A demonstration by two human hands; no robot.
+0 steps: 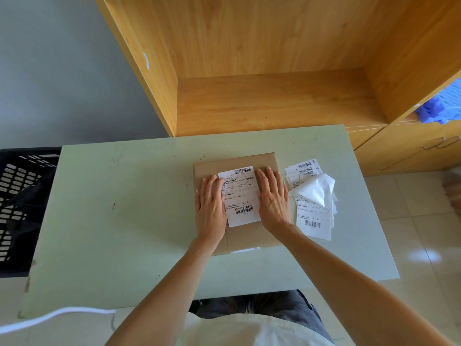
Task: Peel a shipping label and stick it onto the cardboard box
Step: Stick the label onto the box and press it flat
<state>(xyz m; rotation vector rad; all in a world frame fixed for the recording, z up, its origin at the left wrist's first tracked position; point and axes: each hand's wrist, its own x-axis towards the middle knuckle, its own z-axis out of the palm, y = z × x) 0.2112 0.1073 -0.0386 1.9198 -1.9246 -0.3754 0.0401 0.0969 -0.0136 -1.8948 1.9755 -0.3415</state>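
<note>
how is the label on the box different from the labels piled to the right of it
The label on the box lies flat and alone on the cardboard box, with the left hand and right hand laid flat along its sides. The labels in the pile lie loose and overlapping on the table, partly covered by crumpled white backing paper, untouched. Both are white with black barcodes and printed text.

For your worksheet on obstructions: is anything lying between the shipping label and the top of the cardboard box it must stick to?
Nothing visible. The shipping label lies flat on the cardboard box, with the left hand and right hand flat along its two sides.
</note>
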